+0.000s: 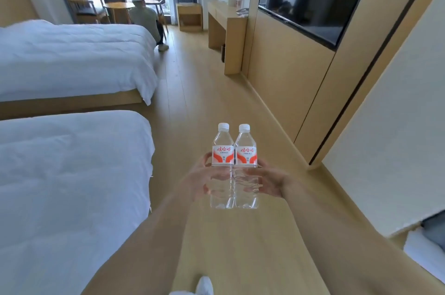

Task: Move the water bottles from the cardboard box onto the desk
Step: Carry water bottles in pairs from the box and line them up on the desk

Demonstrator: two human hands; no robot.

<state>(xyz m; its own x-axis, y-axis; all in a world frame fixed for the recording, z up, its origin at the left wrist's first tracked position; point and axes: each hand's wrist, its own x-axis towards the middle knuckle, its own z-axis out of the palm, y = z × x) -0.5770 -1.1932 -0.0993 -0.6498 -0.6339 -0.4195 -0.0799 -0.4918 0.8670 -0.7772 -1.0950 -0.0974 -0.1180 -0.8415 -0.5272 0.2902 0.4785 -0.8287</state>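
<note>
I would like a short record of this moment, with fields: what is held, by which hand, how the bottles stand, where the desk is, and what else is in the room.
held: two clear plastic water bottles with white caps and red-and-white labels, left bottle, right bottle
hands: left hand holds the left bottle, right hand the right bottle
pose: upright, side by side, touching, above the floor
desk: light wooden desk far ahead along the right wall
box: not in view
others: two white beds; seated person near the window
</note>
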